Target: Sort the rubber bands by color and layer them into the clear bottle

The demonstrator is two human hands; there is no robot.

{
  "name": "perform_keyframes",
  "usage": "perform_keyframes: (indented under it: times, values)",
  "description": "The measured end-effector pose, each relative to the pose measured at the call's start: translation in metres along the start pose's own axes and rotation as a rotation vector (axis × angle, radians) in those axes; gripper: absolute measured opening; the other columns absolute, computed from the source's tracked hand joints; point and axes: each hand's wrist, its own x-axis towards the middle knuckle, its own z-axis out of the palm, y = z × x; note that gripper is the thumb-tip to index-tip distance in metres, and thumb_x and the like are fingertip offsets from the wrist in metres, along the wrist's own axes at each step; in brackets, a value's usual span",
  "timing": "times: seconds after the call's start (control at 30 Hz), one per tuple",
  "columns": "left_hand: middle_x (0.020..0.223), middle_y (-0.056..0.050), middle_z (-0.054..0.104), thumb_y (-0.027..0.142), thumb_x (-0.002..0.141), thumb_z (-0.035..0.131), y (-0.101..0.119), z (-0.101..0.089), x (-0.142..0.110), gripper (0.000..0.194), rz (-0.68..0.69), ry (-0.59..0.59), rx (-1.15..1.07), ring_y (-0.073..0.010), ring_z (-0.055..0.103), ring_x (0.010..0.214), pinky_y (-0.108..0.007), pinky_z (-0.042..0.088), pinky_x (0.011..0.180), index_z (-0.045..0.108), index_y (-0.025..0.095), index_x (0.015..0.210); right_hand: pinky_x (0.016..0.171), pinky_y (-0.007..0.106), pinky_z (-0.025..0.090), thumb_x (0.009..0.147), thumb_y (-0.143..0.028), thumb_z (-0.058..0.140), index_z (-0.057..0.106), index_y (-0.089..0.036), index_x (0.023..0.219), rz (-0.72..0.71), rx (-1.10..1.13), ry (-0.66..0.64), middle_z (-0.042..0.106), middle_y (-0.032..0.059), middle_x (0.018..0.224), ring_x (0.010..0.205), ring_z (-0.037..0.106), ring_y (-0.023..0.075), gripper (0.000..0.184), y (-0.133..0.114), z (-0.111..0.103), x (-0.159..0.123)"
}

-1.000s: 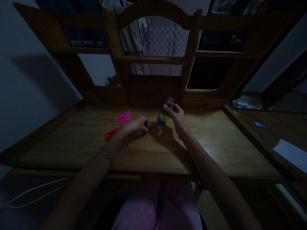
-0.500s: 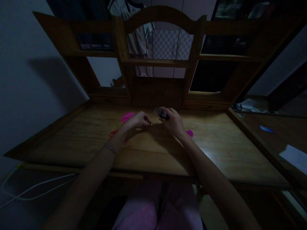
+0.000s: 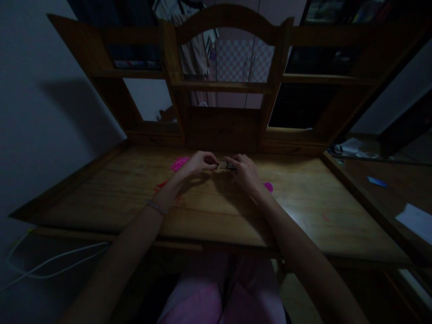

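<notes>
Above the middle of the wooden desk [image 3: 209, 220], my right hand [image 3: 247, 173] is closed around a small clear bottle [image 3: 223, 165] with a dark label, held lying on its side with its clear end to the left. My left hand [image 3: 201, 163] pinches a small dark piece [image 3: 217, 166] right at that clear end; whether the two touch I cannot tell. A pile of small bright pink pieces [image 3: 178, 163] lies behind my left wrist. Some red pieces [image 3: 161, 184] sit left of my left forearm. Beside my right wrist rests a round purple-pink lid-like disc [image 3: 268, 186].
A wooden shelf unit [image 3: 222, 87] rises along the desk's back edge. White wall [image 3: 50, 117] closes off the left side, with a white cable [image 3: 57, 261] hanging below. To the right, a lower surface carries a blue card [image 3: 377, 181] and white paper [image 3: 416, 222].
My left hand has moved right and slightly up, bringing the dark piece to the bottle. The bottle has been tipped level and lowered a little by my right hand.
</notes>
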Motion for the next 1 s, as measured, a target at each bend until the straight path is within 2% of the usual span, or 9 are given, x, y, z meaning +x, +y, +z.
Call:
perform_keyframes:
  times: [0.13, 0.23, 0.43, 0.57, 0.67, 0.83, 1.0]
  values:
    - [0.083, -0.004, 0.069, 0.023, 0.07, 0.069, 0.009, 0.002, -0.006, 0.021, -0.017, -0.046, -0.055, -0.0146, 0.064, 0.077, -0.024, 0.049, 0.069, 0.064, 0.013, 0.088, 0.088, 0.038, 0.04, 0.081, -0.004, 0.051, 0.057, -0.028, 0.134, -0.03, 0.008, -0.027, 0.062, 0.0087, 0.114, 0.103, 0.051, 0.0259, 0.058, -0.001, 0.0, -0.001]
    - [0.079, -0.002, 0.067, 0.019, 0.072, 0.068, 0.013, 0.004, -0.011, 0.027, -0.054, -0.051, -0.103, -0.0126, 0.062, 0.07, -0.021, 0.046, 0.061, 0.058, 0.015, 0.097, 0.086, 0.037, 0.04, 0.081, -0.005, 0.051, 0.057, -0.029, 0.134, -0.033, 0.003, -0.026, 0.062, 0.0085, 0.111, 0.102, 0.051, 0.0258, 0.058, 0.0, 0.0, -0.001]
    - [0.078, 0.0, 0.067, 0.02, 0.071, 0.069, 0.017, 0.006, -0.014, 0.038, -0.059, -0.006, -0.098, -0.0113, 0.06, 0.062, -0.018, 0.042, 0.053, 0.052, 0.019, 0.106, 0.087, 0.037, 0.039, 0.081, -0.006, 0.053, 0.056, -0.03, 0.135, -0.028, -0.004, -0.037, 0.062, 0.0086, 0.113, 0.103, 0.05, 0.0256, 0.059, 0.0, -0.001, 0.0]
    - [0.08, -0.001, 0.068, 0.022, 0.071, 0.069, 0.015, 0.002, -0.012, 0.038, 0.014, 0.022, -0.039, -0.0133, 0.064, 0.067, -0.021, 0.046, 0.057, 0.055, 0.019, 0.106, 0.088, 0.035, 0.039, 0.082, -0.006, 0.054, 0.055, -0.028, 0.136, -0.039, -0.02, -0.046, 0.061, 0.0082, 0.114, 0.103, 0.05, 0.0247, 0.058, -0.002, -0.003, 0.0]
    - [0.083, -0.002, 0.069, 0.022, 0.071, 0.07, 0.016, -0.001, -0.012, 0.04, 0.083, -0.005, -0.008, -0.014, 0.066, 0.072, -0.024, 0.05, 0.063, 0.056, 0.019, 0.108, 0.087, 0.035, 0.039, 0.081, -0.004, 0.053, 0.053, -0.029, 0.137, -0.048, -0.025, -0.048, 0.061, 0.008, 0.114, 0.103, 0.05, 0.0241, 0.061, -0.004, -0.003, -0.002]
    - [0.087, -0.004, 0.071, 0.024, 0.072, 0.07, 0.027, 0.002, -0.018, 0.041, 0.097, -0.038, 0.114, -0.0168, 0.069, 0.076, -0.026, 0.053, 0.066, 0.058, 0.02, 0.112, 0.087, 0.036, 0.04, 0.079, -0.003, 0.052, 0.054, -0.028, 0.137, -0.051, -0.031, -0.062, 0.061, 0.0087, 0.113, 0.103, 0.05, 0.0246, 0.063, -0.006, -0.002, -0.002]
    - [0.088, -0.005, 0.072, 0.027, 0.073, 0.073, 0.027, 0.001, -0.016, 0.05, 0.141, -0.01, 0.062, -0.0192, 0.071, 0.081, -0.029, 0.055, 0.071, 0.056, 0.019, 0.119, 0.087, 0.036, 0.04, 0.08, -0.005, 0.054, 0.056, -0.029, 0.135, -0.027, 0.014, -0.053, 0.061, 0.0082, 0.112, 0.103, 0.051, 0.0246, 0.059, -0.004, -0.001, -0.002]
